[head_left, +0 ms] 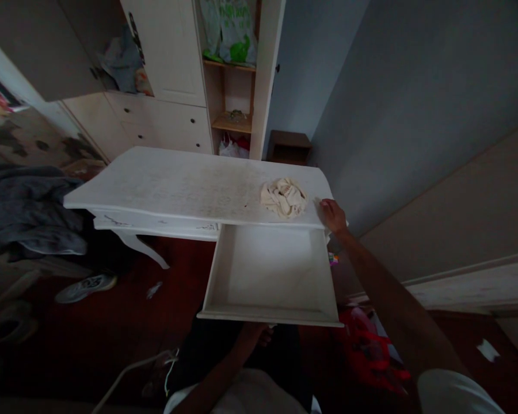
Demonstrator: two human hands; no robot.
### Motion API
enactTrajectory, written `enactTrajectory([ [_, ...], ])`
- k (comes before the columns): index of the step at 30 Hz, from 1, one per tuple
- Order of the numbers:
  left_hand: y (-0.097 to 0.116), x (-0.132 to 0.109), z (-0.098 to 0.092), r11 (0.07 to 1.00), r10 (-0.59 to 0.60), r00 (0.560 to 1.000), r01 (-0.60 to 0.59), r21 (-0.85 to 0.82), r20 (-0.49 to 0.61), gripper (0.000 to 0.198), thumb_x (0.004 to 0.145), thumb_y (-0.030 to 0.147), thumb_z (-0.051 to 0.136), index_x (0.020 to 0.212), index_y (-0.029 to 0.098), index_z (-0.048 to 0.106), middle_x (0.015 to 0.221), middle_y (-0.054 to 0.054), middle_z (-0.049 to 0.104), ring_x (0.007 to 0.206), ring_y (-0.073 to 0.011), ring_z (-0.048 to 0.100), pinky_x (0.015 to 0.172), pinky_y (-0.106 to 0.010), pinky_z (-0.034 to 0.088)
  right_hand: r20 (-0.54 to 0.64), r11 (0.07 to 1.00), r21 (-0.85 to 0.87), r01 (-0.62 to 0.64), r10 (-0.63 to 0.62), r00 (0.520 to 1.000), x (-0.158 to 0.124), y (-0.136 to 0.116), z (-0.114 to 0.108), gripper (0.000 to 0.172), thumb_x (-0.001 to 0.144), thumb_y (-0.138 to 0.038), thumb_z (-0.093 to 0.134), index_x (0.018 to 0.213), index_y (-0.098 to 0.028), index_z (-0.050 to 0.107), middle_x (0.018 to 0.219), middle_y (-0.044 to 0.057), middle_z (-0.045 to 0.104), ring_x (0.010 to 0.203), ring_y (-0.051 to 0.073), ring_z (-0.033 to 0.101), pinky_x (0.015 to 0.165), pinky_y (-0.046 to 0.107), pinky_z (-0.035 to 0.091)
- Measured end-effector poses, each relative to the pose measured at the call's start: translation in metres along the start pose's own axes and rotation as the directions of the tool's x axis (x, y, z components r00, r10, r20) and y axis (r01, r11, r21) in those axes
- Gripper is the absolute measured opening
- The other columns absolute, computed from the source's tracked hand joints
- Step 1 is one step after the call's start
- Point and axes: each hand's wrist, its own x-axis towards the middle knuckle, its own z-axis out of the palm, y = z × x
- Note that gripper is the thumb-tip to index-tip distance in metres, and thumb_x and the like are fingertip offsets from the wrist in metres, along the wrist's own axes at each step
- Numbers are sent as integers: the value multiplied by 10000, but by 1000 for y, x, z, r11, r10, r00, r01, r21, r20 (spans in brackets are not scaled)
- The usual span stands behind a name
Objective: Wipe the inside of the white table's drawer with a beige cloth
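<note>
With left hand [255, 333] under front lip of pulled-out, empty white wooden drawer [271, 270], grasp hidden; with right hand [333, 215] lying open, empty, on right edge of white wooden desk top [176, 184], probably steadying it, just beside crumpled cream cloth [284, 197].

**Drawer out, a hand at each end**

The right hand [333, 215] rests on the table [176, 184] at its corner, fingers laid flat. Just left of it lies a crumpled cloth [284, 197]. The left hand [254, 333] sits under the front edge of the pulled-out drawer [271, 270], half hidden, its grip unclear.
</note>
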Motion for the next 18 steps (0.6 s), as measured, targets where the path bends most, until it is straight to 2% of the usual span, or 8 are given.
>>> enactTrajectory([
  [6,6,-8,3,997,81,996,-80,-15,45,478,575,507,793,845,118,725,832,-107,745,624,-174,660,574,-287,511,-24,1000,12,-20,20,1000,-2,9,10,383,864,-452,449,1072,-169,599,1045,128,707,953,228,663,907,393,505],
  [10,13,-13,9,998,66,998,-66,10,8,523,523,553,804,801,118,720,786,-103,743,598,-176,656,573,-299,524,-24,999,36,18,-17,1000,-3,14,12,296,795,-339,519,1052,-211,592,1045,87,706,985,232,663,931,407,501],
  [15,17,-18,15,992,124,991,-124,4,-54,551,506,582,805,794,118,729,741,-96,743,577,-171,650,572,-301,532,-46,995,84,46,-42,998,-5,21,14,315,711,-241,526,1018,-236,596,1023,61,701,991,255,664,951,446,500],
  [18,20,-21,18,994,100,994,-102,-26,-52,554,479,576,825,776,119,726,724,-97,741,564,-173,649,567,-309,533,-60,993,106,51,-44,997,-4,21,16,328,688,-209,522,1006,-233,599,1014,60,700,983,247,664,951,440,501],
])
